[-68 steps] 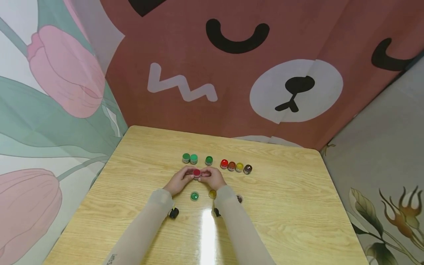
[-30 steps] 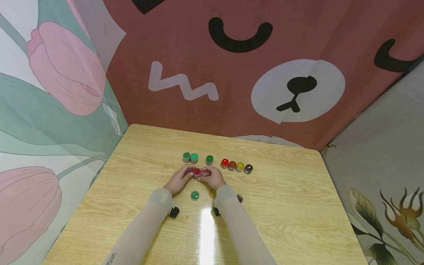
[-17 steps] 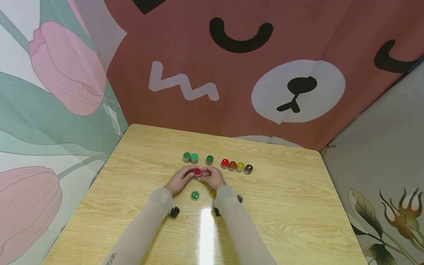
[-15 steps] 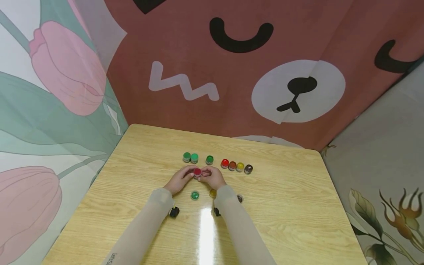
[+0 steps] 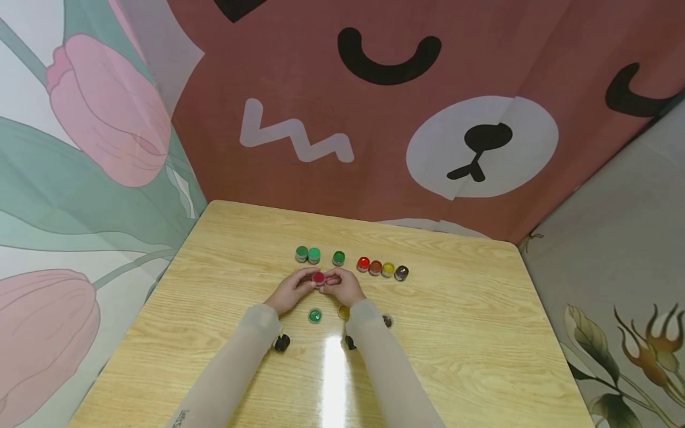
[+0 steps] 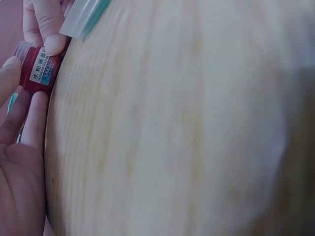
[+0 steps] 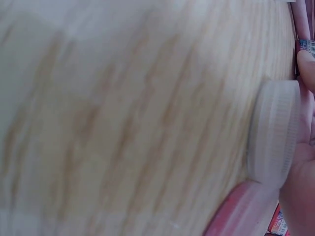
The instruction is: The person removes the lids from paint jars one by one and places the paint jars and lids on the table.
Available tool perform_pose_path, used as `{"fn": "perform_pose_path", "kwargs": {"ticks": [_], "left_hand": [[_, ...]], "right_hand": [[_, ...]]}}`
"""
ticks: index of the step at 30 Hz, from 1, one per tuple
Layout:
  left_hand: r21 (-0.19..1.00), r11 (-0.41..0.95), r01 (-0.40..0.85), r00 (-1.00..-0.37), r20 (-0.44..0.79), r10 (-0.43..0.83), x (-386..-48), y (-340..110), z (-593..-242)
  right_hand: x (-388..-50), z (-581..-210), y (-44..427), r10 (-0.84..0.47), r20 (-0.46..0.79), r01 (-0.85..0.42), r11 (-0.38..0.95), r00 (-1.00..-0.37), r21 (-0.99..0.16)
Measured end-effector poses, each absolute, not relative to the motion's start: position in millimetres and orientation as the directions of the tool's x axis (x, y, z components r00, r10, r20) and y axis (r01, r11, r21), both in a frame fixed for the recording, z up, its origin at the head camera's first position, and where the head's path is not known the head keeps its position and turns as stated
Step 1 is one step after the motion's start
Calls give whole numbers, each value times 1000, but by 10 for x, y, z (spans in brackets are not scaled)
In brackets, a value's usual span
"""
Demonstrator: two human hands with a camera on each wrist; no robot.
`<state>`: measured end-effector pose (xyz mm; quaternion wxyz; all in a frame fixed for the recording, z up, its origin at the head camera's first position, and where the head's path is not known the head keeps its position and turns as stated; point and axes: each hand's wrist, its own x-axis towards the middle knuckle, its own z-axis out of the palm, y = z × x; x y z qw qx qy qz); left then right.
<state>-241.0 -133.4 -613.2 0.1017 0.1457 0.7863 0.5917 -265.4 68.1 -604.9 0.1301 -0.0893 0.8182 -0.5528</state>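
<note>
In the head view a small jar of red paint is held between both hands, near the middle of the table. My left hand grips it from the left with thumb and fingers. From the right, my right hand pinches it with bent fingers. The jar's printed label faces the left wrist camera, with fingers of both hands against the jar. In the right wrist view a ridged, translucent cap lies beside the right hand, and a pinkish-red cap is below it.
Behind the hands stand green paint jars, then red, orange, yellow and brown jars in a row. Nearer lie a green lid, a yellow lid and a brown lid, partly covered by the right sleeve. Black wrist cameras show by the sleeves.
</note>
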Motion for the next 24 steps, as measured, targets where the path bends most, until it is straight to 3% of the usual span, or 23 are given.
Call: {"fn": "perform_pose_path", "kwargs": {"ticks": [11, 24], "left_hand": [[970, 224, 90, -946, 13, 325, -2426, -1335, -6175], [944, 303, 129, -939, 18, 343, -2421, -1347, -6163]], "right_hand": [[-2667, -6091, 684, -303, -75, -38, 351, -950, -936], [-2671, -6110, 691, -297, -101, -16, 365, -950, -931]]}}
